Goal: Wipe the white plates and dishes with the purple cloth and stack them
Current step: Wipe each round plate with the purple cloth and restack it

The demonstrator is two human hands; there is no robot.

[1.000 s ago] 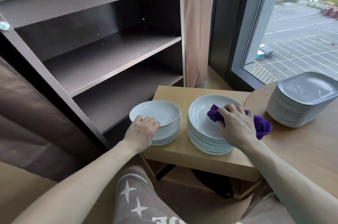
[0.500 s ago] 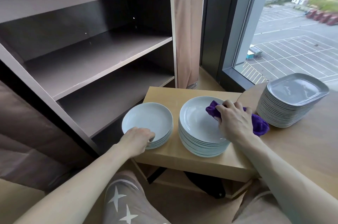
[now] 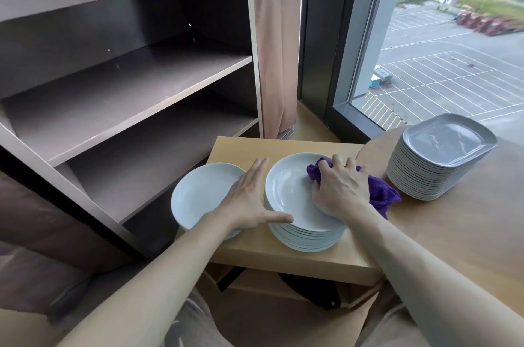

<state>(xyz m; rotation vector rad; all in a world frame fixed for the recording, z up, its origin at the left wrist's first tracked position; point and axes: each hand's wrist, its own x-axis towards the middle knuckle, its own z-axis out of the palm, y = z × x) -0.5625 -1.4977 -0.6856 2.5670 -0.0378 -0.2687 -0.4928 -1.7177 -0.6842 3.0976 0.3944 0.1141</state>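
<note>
Purple cloth [image 3: 380,193] is being squeezed in the right hand [image 3: 340,190], rubbing the top plate [image 3: 289,193], while the flat, open left hand [image 3: 249,199] is steadying the stack.

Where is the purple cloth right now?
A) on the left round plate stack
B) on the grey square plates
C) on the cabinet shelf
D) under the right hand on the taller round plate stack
D: the right hand presses the purple cloth onto the top plate of the taller round plate stack.

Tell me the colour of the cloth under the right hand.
Purple; the cloth shows clearly in the head view, bunched under the right hand on the top plate.
</note>
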